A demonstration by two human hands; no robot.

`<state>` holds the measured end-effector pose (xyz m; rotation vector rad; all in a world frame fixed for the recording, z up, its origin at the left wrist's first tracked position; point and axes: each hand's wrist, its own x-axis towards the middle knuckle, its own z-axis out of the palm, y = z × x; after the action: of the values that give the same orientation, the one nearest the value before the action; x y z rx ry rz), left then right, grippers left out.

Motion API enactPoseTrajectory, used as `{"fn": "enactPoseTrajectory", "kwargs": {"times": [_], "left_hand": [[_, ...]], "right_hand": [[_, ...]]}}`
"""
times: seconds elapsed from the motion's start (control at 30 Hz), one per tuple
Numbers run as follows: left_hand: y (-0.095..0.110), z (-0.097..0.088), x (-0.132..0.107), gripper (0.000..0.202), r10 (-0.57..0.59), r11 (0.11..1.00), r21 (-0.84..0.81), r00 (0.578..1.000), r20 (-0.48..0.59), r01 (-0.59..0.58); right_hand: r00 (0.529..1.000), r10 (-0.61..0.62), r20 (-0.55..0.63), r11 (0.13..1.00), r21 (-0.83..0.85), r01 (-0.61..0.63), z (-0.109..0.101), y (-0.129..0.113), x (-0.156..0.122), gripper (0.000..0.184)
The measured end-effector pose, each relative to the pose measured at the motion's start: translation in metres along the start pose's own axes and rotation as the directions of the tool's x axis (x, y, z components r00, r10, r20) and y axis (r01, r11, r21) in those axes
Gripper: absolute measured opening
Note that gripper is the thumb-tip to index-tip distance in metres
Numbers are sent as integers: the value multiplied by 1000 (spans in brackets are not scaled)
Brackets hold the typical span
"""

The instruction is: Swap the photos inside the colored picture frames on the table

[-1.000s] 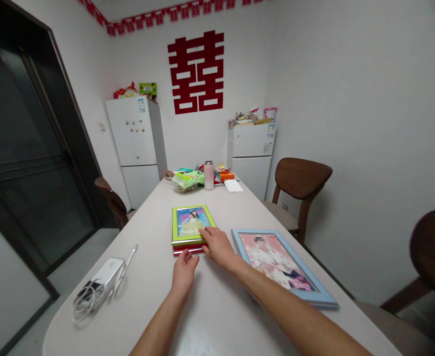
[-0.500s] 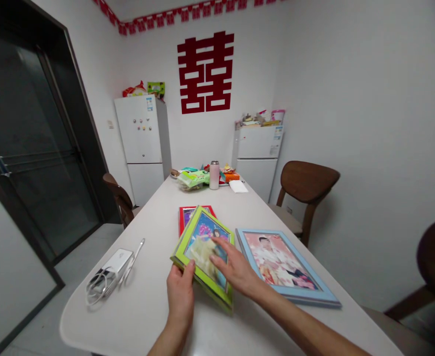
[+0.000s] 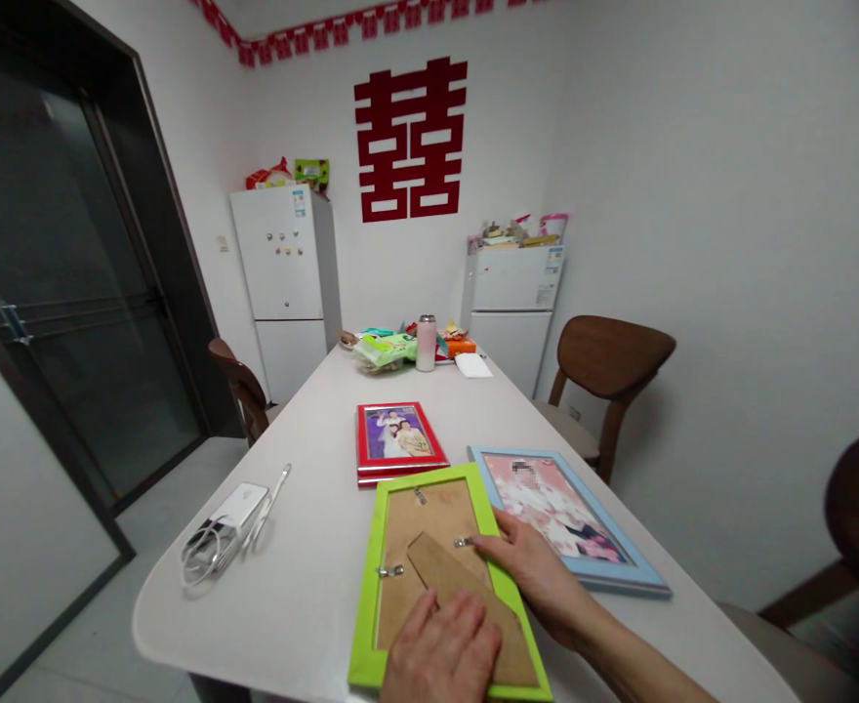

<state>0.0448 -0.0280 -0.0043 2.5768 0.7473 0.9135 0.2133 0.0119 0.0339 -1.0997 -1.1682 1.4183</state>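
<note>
A green picture frame (image 3: 366, 586) is face down, its brown backing board, metal clips and cardboard stand showing. My right hand (image 3: 539, 576) grips its right edge, with the thumb near a metal clip (image 3: 463, 542). Bent over the lower part of the stand (image 3: 444, 571) are the fingers of my left hand (image 3: 440, 654), closed on the frame's lower end; the rest of that hand is cut off by the picture's bottom. Just beyond lies a red picture frame (image 3: 400, 434), face up. A larger light blue picture frame (image 3: 576, 527) lies beside my right hand.
A white charger with a cable (image 3: 228, 527) lies on the left of the white table (image 3: 290, 625). Toward the far end stand a pink bottle (image 3: 426, 344), green packets (image 3: 386, 351) and white paper (image 3: 473, 365). Brown chairs (image 3: 615, 356) flank the table.
The green frame has been turned from picture side to back side and brought nearer. My left hand has moved onto its back, my right hand to its right edge. The red frame is uncovered.
</note>
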Motion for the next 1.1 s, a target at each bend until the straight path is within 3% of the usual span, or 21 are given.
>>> {"fn": "enactPoseTrajectory", "kwargs": {"times": [0.1, 0.23, 0.33, 0.5, 0.73, 0.8, 0.83, 0.93, 1.0, 1.1], "left_hand": [[-2, 9, 2, 58, -74, 997, -17, 990, 117, 77], [1, 5, 10, 62, -232, 972, 26, 936, 264, 234], [6, -3, 17, 58, -298, 954, 47, 922, 247, 296], [6, -11, 17, 54, -291, 956, 39, 921, 261, 291], [-11, -16, -2, 54, -255, 963, -29, 945, 206, 266], [-21, -22, -8, 54, -337, 941, -7, 938, 77, 339], [-27, -25, -10, 54, -401, 916, 5, 916, -22, 401], [-46, -32, -17, 55, -579, 803, 4, 783, -226, 595], [-55, -33, -20, 56, -647, 749, -1, 732, -214, 663], [-60, -32, -22, 58, -669, 732, 30, 727, -155, 680]], "right_hand": [[999, -37, -25, 955, -296, 28, -10, 16, 11, 42], [979, -193, -58, 723, -683, 102, -14, 29, 18, 45], [965, -255, -57, 550, -829, 97, -12, 32, 19, 43], [976, -216, 13, 342, -935, 88, -6, 34, 18, 30], [972, -226, 66, 270, -954, 128, -2, 29, 20, 30], [968, -237, 86, 263, -953, 150, -1, 26, 22, 29], [965, -243, 98, 260, -952, 162, 0, 25, 24, 29], [964, -239, 117, 251, -952, 178, 3, 24, 28, 24], [966, -229, 118, 251, -952, 176, 4, 26, 30, 22], [966, -235, 108, 255, -952, 168, 4, 30, 34, 23]]}}
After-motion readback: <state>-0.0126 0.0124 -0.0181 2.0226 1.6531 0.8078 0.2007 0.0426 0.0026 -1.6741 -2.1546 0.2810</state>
